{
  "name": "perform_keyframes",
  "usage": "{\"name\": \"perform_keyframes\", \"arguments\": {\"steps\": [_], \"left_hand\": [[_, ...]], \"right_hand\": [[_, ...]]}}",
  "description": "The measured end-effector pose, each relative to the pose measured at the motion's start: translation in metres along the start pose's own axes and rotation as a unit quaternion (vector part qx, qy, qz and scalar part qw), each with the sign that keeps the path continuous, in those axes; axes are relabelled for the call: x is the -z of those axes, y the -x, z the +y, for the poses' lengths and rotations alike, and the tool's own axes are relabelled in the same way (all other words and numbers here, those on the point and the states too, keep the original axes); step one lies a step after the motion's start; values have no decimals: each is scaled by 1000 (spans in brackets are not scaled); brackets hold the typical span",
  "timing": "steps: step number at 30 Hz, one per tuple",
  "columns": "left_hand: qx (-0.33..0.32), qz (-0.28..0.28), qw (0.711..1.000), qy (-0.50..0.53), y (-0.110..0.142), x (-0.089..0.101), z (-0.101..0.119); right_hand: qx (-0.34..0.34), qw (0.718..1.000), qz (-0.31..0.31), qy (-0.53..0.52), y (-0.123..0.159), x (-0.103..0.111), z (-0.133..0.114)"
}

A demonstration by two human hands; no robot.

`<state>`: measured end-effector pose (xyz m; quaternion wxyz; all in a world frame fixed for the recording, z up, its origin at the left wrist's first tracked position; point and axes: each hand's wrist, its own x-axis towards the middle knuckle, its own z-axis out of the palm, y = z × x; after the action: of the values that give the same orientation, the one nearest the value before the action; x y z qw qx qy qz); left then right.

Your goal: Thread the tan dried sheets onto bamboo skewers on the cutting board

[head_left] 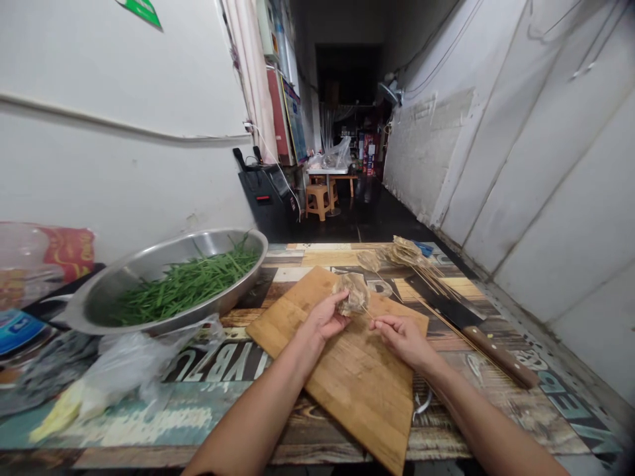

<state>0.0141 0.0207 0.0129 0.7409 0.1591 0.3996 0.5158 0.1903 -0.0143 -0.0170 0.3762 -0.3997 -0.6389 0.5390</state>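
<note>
My left hand (329, 316) grips a flat, round, brownish-beige food slice (353, 292) with folded layers, thumb on top, above the far part of a wooden cutting board (362, 377). Pinched in the fingers of my right hand (399, 336) is a thin wooden skewer (368, 313), whose tip meets the slice's lower right edge. How deep it goes in I cannot tell. Beyond the board lie more skewered slices (404, 251), piled with their sticks pointing toward me. A cleaver (449, 303) with a brown wooden handle rests to the right, bare skewers (464, 337) beside it.
At left stands a wide metal basin (166, 324) of cut green stalks (188, 284). Near it lie a crumpled clear plastic bag (133, 363), a dark cloth (54, 363) and a red-printed package (64, 251). White walls flank the patterned table; farther back are a stool (317, 200) and a small table (327, 172).
</note>
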Motion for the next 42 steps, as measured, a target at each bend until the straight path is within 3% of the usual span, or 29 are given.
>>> {"name": "perform_keyframes", "arguments": {"steps": [7, 12, 16, 26, 37, 42], "left_hand": [[-84, 9, 996, -16, -7, 9, -10], [-108, -3, 992, -60, -9, 4, -22], [-155, 19, 986, -51, -8, -1, -28], [-131, 20, 990, -38, -6, -1, -19], [-176, 16, 983, -38, -10, 5, -16], [-190, 28, 980, -42, -9, 3, -16]], "right_hand": [[-6, 1000, 17, -18, 1, -7, 3], [-26, 997, 21, -64, -2, -8, 0], [-34, 995, 28, -89, -6, -7, 0], [-107, 974, -10, -199, -4, 2, -6], [-107, 980, -1, -167, 1, 1, -9], [-123, 980, -38, -151, 3, 3, -13]]}}
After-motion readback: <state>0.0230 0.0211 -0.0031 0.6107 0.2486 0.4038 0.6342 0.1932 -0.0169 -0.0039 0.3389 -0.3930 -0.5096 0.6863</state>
